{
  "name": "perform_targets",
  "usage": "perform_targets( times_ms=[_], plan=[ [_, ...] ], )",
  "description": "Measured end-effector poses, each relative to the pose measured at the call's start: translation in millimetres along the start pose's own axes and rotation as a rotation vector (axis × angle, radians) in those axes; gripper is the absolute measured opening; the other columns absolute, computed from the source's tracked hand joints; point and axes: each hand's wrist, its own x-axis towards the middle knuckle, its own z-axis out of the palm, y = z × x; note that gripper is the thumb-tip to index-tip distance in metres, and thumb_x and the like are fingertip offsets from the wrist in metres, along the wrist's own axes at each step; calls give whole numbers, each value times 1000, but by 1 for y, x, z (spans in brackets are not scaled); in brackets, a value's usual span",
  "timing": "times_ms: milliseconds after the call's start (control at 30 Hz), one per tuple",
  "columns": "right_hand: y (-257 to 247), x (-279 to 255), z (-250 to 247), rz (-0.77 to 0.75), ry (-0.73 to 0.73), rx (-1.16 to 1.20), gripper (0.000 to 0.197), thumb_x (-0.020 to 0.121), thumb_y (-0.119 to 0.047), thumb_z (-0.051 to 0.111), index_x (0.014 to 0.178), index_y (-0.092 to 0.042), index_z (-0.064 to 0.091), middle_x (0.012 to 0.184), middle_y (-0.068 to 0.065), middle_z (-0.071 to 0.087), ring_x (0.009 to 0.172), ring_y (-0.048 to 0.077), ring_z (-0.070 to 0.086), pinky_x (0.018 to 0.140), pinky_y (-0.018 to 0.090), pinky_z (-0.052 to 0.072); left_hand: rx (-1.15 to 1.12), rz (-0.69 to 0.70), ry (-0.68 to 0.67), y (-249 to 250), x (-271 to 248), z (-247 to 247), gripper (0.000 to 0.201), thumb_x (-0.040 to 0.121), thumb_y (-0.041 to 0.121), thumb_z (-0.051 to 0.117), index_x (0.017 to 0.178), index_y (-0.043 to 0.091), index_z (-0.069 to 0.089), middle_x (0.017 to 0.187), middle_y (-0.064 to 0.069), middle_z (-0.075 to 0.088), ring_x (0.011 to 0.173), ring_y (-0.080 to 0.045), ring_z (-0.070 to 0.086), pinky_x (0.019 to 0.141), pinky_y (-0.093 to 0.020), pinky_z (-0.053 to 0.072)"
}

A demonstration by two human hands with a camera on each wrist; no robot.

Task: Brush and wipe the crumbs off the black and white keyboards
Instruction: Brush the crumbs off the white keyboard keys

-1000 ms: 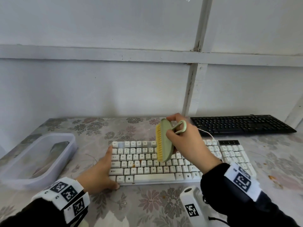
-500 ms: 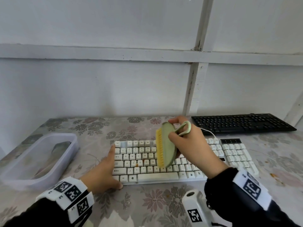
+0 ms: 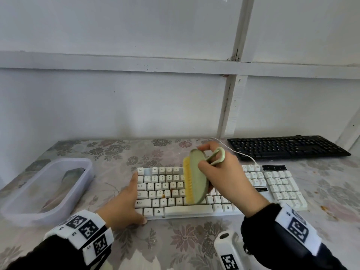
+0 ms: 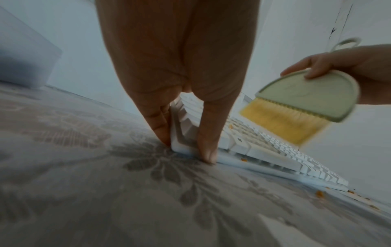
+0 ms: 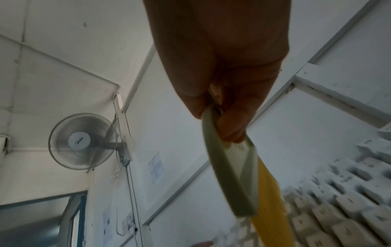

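The white keyboard (image 3: 187,209) lies in front of me on the flowered table, with an orange crumb (image 3: 163,195) among its left keys. My left hand (image 3: 136,199) braces its near left corner, straight fingers along the left edge and thumb on the front edge (image 4: 186,147). My right hand (image 3: 206,158) grips a green brush (image 3: 195,178) with yellow bristles (image 4: 283,123), held just over the middle keys, bristles facing left. From the right wrist, the brush (image 5: 228,175) hangs over blurred keys (image 5: 349,200). The black keyboard (image 3: 288,148) lies at the back right.
A clear plastic tub (image 3: 46,188) stands at the left. A white device with a marker (image 3: 228,250) sits near the front edge. Orange crumbs (image 3: 324,207) dot the table right of the white keyboard. Its white cable (image 3: 239,152) runs back towards the wall.
The brush has come down and slightly towards the front of the white keyboard. My left hand has stayed at the keyboard's corner.
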Motion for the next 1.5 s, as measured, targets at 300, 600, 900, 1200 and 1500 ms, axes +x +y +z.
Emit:
perform_targets(
  times_ms=[300,600,900,1200,1500],
  plan=[
    [15,-23,12,52,-167,-118,14,85,-10,53,94,-19,57,66,6,56,52,13,49,45,35,46,-8,26,2,-3,2,0,131,65,15,79,141,32,-26,136,6,38,114,-10,47,98,-25,43],
    [-6,3,-24,42,63,-12,18,87,-6,53,102,-15,57,86,4,63,62,16,64,42,26,53,35,-5,-8,-9,6,2,134,65,22,79,140,29,-31,146,1,32,123,-15,43,106,-33,39],
    [-9,22,9,-49,13,-81,20,87,-7,51,106,-16,53,87,7,63,73,26,67,52,45,57,31,-11,0,-9,5,2,134,66,21,80,140,29,-32,146,0,32,122,-15,44,105,-32,39],
    [-2,1,18,43,-201,-137,13,86,-10,53,98,-13,53,73,5,58,51,17,57,46,37,54,28,-16,3,-6,5,1,133,65,19,80,141,28,-29,143,0,36,120,-15,46,104,-32,40],
    [-4,14,25,-57,-15,-118,21,86,-7,50,105,-17,53,71,4,59,56,22,58,50,37,55,13,-18,5,-3,2,1,132,66,17,79,141,30,-29,139,3,39,116,-13,48,101,-30,42]
  ],
)
